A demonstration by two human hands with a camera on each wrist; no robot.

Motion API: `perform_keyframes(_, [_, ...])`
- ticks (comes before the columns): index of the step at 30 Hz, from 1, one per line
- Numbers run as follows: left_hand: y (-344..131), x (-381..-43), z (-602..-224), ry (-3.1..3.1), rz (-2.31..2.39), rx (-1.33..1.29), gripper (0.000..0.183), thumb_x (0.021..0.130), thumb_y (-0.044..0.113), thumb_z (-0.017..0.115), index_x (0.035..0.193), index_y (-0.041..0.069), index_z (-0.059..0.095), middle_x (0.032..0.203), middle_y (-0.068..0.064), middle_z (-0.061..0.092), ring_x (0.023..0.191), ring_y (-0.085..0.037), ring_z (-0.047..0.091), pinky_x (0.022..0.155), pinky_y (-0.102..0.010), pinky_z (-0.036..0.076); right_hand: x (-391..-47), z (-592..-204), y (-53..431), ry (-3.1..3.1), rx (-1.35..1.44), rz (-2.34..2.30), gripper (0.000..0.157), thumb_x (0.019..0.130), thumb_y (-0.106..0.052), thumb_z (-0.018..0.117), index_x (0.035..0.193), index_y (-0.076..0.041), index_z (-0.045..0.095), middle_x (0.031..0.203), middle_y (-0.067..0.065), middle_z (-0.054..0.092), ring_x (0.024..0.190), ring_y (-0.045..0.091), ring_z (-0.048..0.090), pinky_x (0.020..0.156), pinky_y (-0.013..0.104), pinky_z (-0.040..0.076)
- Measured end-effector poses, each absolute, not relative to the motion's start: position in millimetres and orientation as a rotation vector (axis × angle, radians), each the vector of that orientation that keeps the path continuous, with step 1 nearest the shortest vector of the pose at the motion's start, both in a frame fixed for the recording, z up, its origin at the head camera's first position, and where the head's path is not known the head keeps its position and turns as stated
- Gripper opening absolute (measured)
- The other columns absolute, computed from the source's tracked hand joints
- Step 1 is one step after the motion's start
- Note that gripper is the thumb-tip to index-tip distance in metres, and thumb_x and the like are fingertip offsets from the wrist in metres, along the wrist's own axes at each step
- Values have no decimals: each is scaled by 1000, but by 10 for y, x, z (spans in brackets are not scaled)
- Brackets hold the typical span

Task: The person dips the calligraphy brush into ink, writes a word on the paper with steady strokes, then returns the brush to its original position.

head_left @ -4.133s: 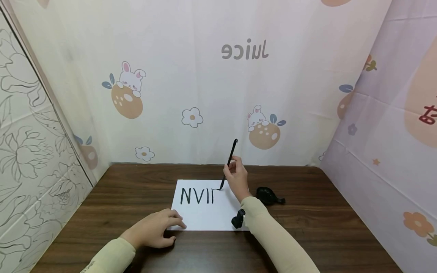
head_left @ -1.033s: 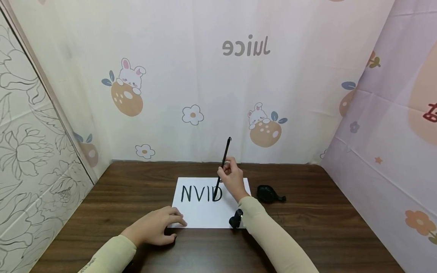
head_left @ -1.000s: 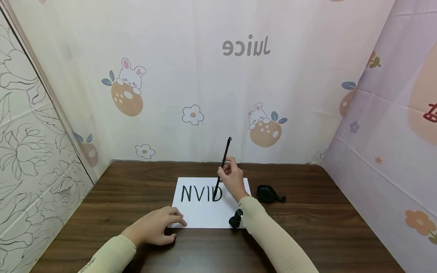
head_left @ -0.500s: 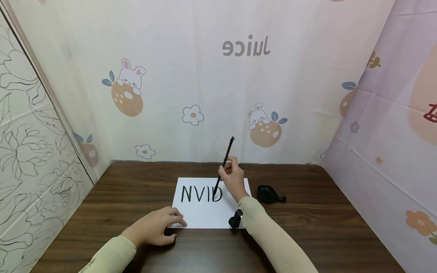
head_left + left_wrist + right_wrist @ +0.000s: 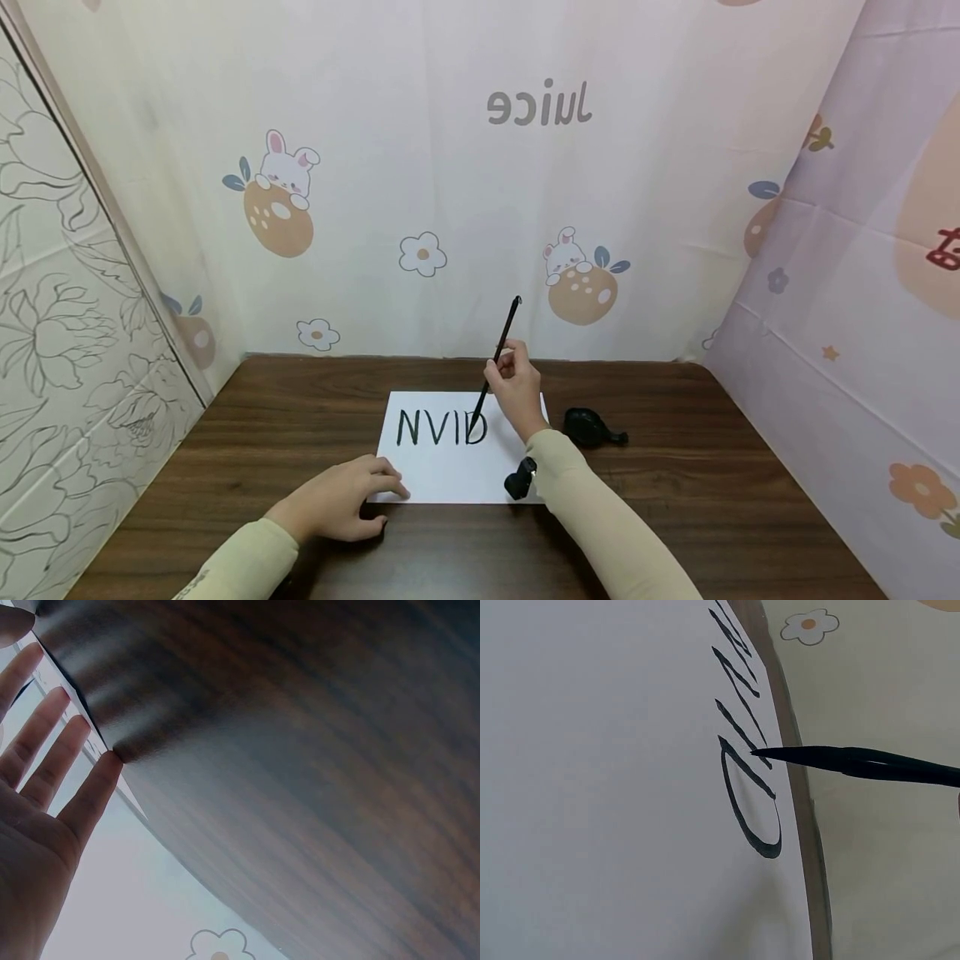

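Note:
My right hand (image 5: pixel 517 385) pinches a black calligraphy brush (image 5: pixel 504 340) by its shaft, above the white sheet of paper (image 5: pixel 450 475). The brush slants, top end to the right, and its pointed tip hovers over or touches the D; I cannot tell which. In the right wrist view the bristles (image 5: pixel 802 756) are dark and drawn to a point beside the brushed letters (image 5: pixel 739 720). The letters in the head view read NVID. My left hand (image 5: pixel 341 498) rests at the paper's lower left corner, fingers spread and loosely bent in the left wrist view, holding nothing.
A black rounded thing with a short neck (image 5: pixel 588 427) lies on the brown wooden table (image 5: pixel 675 500), right of the paper. A small black camera (image 5: pixel 520 479) is on the right wrist, over the paper's lower right part. A printed curtain (image 5: pixel 360 167) hangs behind the table.
Since the oldest frame the D's curve has been drawn down to its stem. Over the last second the brush's top has tilted right and its tip has risen slightly. The left hand stays put.

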State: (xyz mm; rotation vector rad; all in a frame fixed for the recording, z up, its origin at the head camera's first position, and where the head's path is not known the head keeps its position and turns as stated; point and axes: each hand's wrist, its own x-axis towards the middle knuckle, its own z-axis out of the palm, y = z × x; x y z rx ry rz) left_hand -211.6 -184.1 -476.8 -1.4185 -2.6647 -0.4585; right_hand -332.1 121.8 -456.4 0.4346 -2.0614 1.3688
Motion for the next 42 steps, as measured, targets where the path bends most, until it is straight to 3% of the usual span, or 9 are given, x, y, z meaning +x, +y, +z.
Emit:
perform_keyframes(8, [-1837,-2092,-4733,-2672,-466,-1419,34,83,19,73,116,27,71,118,6,60,104,-12,58,84,-33,52,-3329,-4492,1253,-2081,443,1381,29,92,-7,64,119,-13,53,83,2,60,72,16,61,56,29,53])
perform_keyframes(15, [-1839,-2097,-4743,-2663,-478,-1426,34,82,19,73,115,27,71,118,7,60,104,-12,59,84,-33,52,-3350,-4470,1355,-2064,431,1384,29,93,-7,62,120,-6,52,86,4,60,72,17,62,56,29,54])
perform_keyframes(23, [-1839,-2102,-4747,-2662,-467,-1426,33,83,20,73,115,26,72,117,7,60,104,-12,58,84,-32,52,-3363,-4495,1478,-2066,370,1447,27,96,-7,59,121,-11,50,89,6,59,74,18,63,61,28,56])
perform_keyframes(36, [-1844,-2122,-4781,-2677,-448,-1415,33,83,22,73,116,27,71,117,8,59,104,-11,58,83,-32,52,-3364,-4554,1588,-2049,325,1449,27,97,-6,59,122,-6,49,92,9,57,74,19,62,63,25,55])
perform_keyframes(42, [-1852,-2125,-4785,-2648,-443,-1429,33,83,21,73,116,27,71,117,7,59,104,-12,58,85,-33,52,-3353,-4554,1597,-2052,317,1456,27,97,-6,60,121,-8,48,92,9,57,74,20,62,64,24,55])
